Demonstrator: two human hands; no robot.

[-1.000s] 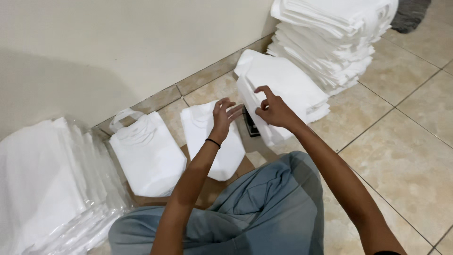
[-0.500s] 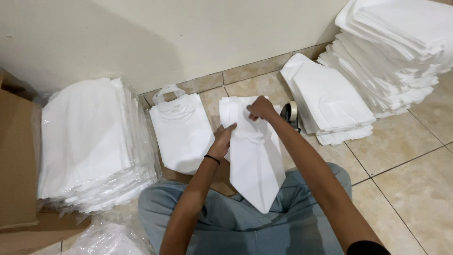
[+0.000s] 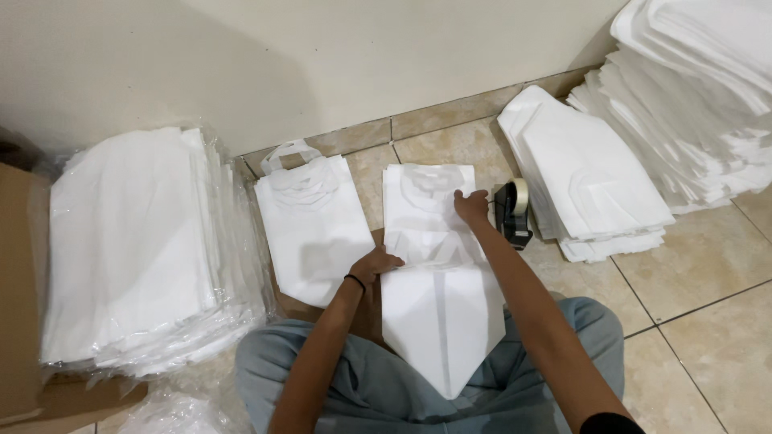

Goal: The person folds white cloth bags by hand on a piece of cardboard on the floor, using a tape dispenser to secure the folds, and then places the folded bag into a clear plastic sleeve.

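A white fabric bag (image 3: 438, 305) lies flat on the tiled floor in front of my lap, its pointed lower end reaching over my grey trousers. My left hand (image 3: 375, 264) presses on the bag's left edge near its middle fold. My right hand (image 3: 471, 206) rests on the bag's upper right part, fingers down on the cloth. A second white bag with loop handles (image 3: 314, 225) lies flat just left of it.
A black tape dispenser (image 3: 512, 210) stands right of my right hand. Stacks of white bags sit at the right (image 3: 591, 181) and far right (image 3: 700, 96). A plastic-wrapped stack (image 3: 137, 249) lies at left beside a cardboard box (image 3: 18, 297). A wall runs along the back.
The view has shifted left and nearer. The bag now lies spread flat, and my hands have moved apart, the left to its edge and the right to its top.
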